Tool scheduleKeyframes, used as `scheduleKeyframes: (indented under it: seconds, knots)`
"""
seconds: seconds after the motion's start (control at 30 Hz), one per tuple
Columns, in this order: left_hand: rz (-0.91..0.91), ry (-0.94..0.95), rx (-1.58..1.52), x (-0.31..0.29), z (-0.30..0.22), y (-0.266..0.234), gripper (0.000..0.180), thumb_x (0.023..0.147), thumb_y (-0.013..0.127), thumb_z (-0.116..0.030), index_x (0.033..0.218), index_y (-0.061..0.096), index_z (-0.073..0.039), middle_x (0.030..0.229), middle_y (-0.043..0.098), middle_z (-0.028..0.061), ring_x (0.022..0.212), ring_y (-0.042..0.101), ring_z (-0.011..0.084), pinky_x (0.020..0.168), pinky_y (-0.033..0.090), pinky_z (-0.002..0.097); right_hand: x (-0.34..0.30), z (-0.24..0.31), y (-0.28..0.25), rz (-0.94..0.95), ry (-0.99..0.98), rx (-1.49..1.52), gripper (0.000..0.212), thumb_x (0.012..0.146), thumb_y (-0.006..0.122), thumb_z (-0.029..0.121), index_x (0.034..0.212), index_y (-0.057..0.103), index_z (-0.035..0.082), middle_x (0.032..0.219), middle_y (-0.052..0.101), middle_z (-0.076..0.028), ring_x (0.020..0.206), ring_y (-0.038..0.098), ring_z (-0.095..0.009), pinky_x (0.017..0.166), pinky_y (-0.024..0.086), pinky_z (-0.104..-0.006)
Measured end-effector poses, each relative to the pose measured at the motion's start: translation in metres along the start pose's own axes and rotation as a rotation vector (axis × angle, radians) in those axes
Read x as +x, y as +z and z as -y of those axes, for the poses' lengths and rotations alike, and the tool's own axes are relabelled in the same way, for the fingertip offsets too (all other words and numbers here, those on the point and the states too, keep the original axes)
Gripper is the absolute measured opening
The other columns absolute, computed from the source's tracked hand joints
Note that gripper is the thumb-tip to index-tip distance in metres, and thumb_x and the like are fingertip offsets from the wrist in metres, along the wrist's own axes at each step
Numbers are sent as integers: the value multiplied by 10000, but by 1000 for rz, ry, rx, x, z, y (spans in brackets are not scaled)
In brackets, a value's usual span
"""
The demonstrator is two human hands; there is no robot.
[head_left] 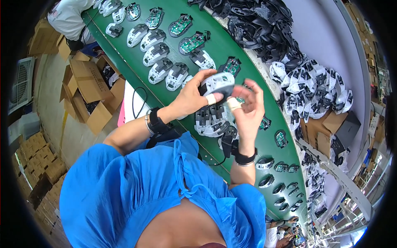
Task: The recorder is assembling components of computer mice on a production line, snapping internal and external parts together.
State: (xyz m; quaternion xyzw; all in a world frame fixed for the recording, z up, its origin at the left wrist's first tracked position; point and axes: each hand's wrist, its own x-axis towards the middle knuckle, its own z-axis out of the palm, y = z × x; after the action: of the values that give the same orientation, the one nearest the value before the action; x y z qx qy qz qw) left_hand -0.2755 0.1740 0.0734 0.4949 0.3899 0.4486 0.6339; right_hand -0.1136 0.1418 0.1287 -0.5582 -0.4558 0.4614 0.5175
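My left hand (pixel 192 96) holds a computer mouse (pixel 219 84) with a white and grey shell, raised above the green bench; tape wraps its thumb. Just right of the mouse, my right hand (pixel 250 110) is raised with its fingers spread and slightly blurred, and nothing shows between them. Its thumb is taped too. Beneath both hands lies a cluster of white and black mouse shells (pixel 211 123). A mouse base with a green circuit board (pixel 230 66) rests just beyond the held mouse.
More mouse shells (pixel 155 53) and boards (pixel 180 25) line the green bench (pixel 124 62). Heaps of black parts (pixel 260 29) and bagged white shells (pixel 310 84) lie along its far side. Open cartons (pixel 91 80) stand on the floor at left. Other people work at both ends.
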Motion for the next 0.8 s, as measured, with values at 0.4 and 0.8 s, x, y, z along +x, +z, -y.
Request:
scheduleKeyframes:
  seconds: [0.4, 0.8]
  knots:
    - [343, -471, 120, -14, -6, -7, 711, 712, 803, -156, 1309, 444, -15, 1255, 524, 99, 1140, 520, 172, 976, 410, 302, -14, -44, -28, 192, 476, 415, 474, 760, 661, -65, 1221, 550, -65, 1128, 635, -142, 983, 624, -179, 850, 500, -279]
    - [725, -286, 592, -12, 5, 9, 688, 551, 825, -316, 1073, 549, 36, 884, 630, 172, 791, 628, 256, 699, 482, 350, -46, -40, -59, 360, 306, -120, 656, 598, 805, 120, 1204, 590, -9, 1123, 578, -103, 985, 588, -193, 844, 467, -287]
